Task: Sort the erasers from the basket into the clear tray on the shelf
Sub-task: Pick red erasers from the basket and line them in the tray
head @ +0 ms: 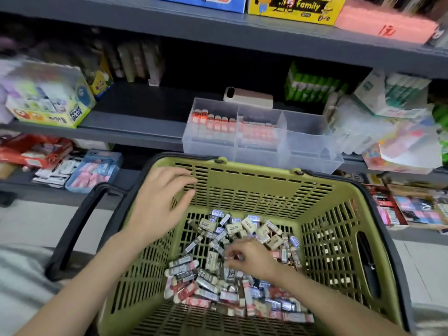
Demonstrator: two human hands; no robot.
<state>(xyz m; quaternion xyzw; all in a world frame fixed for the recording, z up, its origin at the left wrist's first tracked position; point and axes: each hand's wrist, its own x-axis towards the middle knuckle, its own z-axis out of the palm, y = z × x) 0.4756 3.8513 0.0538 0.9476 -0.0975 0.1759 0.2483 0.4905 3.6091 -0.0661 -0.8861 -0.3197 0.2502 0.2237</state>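
Note:
A green slatted basket (266,190) with black handles sits in front of me, its floor covered by a heap of several wrapped erasers (218,282), some red-sleeved, some grey, some beige. My right hand (249,259) is down in the heap with its fingers curled, pinching a small red-sleeved eraser (238,257). My left hand (160,202) hovers over the basket's left rim with fingers spread and holds nothing. On the grey shelf behind stands the clear tray (310,154); its two left compartments hold rows of red-and-white erasers and its right compartment looks bare.
A beige phone (249,97) lies on the shelf (135,127) behind the tray. A glue box (48,100) stands at the left, green glue sticks (315,87) and plastic packs at the right. The lower shelf holds more stationery packs (94,169).

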